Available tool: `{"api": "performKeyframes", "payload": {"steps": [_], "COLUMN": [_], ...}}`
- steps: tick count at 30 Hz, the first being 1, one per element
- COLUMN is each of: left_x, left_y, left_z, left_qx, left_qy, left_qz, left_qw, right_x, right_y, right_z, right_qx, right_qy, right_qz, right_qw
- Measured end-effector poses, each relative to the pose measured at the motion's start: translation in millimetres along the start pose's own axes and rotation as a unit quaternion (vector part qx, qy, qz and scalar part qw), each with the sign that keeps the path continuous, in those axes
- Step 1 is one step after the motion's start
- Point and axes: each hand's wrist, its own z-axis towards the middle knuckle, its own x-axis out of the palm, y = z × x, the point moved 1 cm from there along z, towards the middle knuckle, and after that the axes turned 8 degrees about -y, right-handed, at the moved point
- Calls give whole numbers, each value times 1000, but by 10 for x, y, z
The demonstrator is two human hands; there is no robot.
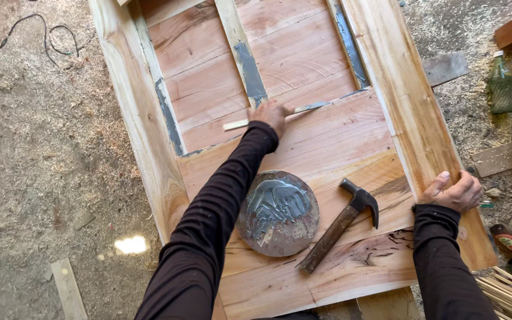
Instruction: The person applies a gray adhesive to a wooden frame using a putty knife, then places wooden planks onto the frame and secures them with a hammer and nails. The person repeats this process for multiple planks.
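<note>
- Left hand (272, 114), far up the wooden door panel (327, 142), fingers closed around a thin flat stick (274, 117) smeared grey at its right end, laid along the seam between two boards.
- Right hand (454, 191) at the right edge of the door panel, fingers curled over the frame rail, gripping it; nothing else held.
- Round plate (278, 212) of grey putty lying near the bottom edge of the panel, between the two dark sleeves.
- Claw hammer (344, 222) just right of the plate, wooden handle slanting toward the bottom edge, head pointing to the right hand, apart from both hands.
- Grey filler streaks along the upper slats and seams.
- Green bottle (501, 84) standing on the sawdust-covered ground beyond the right edge, among wood scraps.
</note>
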Motion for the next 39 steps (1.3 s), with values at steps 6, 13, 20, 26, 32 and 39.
{"api": "performKeyframes", "payload": {"steps": [6, 13, 20, 26, 32, 39], "left_x": [263, 768, 721, 803, 754, 734], "left_y": [508, 227, 344, 393, 457, 693], "left_z": [-232, -540, -589, -651, -608, -817], "left_qx": [-35, -53, 39, 33, 5, 52], "left_qy": [-33, -126, -161, -154, -150, -196], "left_qz": [-72, -180, -164, -138, -80, -130], "left_qw": [996, 974, 972, 978, 985, 970], "right_x": [-6, 26, -4, 6, 26, 46], "right_y": [5, 16, 34, 22, -1, 22], "right_z": [3, 28, 39, 32, 50, 69], "right_qx": [-16, -2, -13, -28, -45, -47], "right_qy": [-9, 7, -2, -8, -13, -23], "right_qz": [-12, -19, -27, -30, -35, -42], "right_qw": [1000, 1000, 1000, 999, 998, 998]}}
